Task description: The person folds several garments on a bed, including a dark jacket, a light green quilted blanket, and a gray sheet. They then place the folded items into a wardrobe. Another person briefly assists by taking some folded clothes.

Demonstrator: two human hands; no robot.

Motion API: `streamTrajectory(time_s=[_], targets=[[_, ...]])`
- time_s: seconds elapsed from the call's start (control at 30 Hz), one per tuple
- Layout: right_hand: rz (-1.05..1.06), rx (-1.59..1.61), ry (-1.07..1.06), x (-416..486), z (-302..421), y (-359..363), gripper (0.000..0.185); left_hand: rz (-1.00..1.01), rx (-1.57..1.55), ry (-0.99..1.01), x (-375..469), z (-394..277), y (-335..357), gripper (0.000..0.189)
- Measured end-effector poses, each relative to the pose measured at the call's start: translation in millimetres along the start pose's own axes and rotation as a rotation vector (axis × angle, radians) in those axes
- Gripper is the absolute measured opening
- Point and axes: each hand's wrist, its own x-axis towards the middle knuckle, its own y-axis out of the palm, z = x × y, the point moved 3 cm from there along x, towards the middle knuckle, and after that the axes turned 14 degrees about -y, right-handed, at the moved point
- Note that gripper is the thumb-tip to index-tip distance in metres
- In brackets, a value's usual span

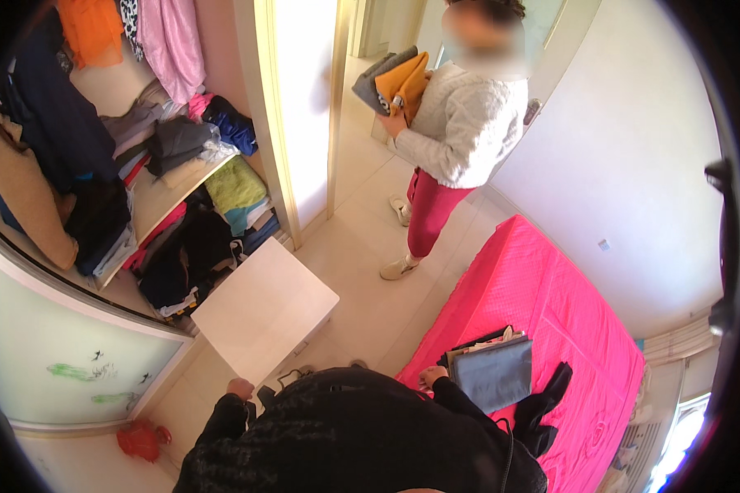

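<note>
My left hand point(240, 389), its fingers curled, is beside the near corner of a small white table point(265, 302). Whether it touches the table I cannot tell. At the left edge of a folded clothes stack point(492, 373) is my right hand point(433, 375), loosely bent. Its fingers are partly hidden, so a grip on the stack cannot be made out. A dark grey folded garment tops the stack, which lies on a bed with a bright pink quilted cover point(505, 277). Crumpled black clothing point(539, 410) lies just right of it.
Open wardrobe shelves point(160, 215) at left hold heaped clothes, with a pink garment point(171, 43) hanging above. A person point(462, 123) stands by the doorway holding folded grey and orange cloths point(404, 80). A red plastic bag point(140, 440) lies on the floor at lower left.
</note>
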Motion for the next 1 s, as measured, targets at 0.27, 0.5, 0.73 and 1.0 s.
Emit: streamTrajectory(time_s=[0.27, 0.5, 0.73, 1.0], targets=[[-0.028, 0.035, -0.011, 16, -6, -3, 0.01, -0.072, -0.063, -0.036, -5, -13, -14, 0.016], [0.024, 0.069, 0.043, 14, 0, 6, 0.01, -0.099, 0.165, 0.087, -2, -19, -11, 0.021], [0.023, 0.035, 0.01, 9, 14, 9, 0.009, -0.083, 0.17, 0.114, 8, -5, 3, 0.02], [-0.035, -0.081, -0.042, -3, 29, 18, 0.011, -0.073, 0.012, 0.098, 0, -6, -5, 0.018]])
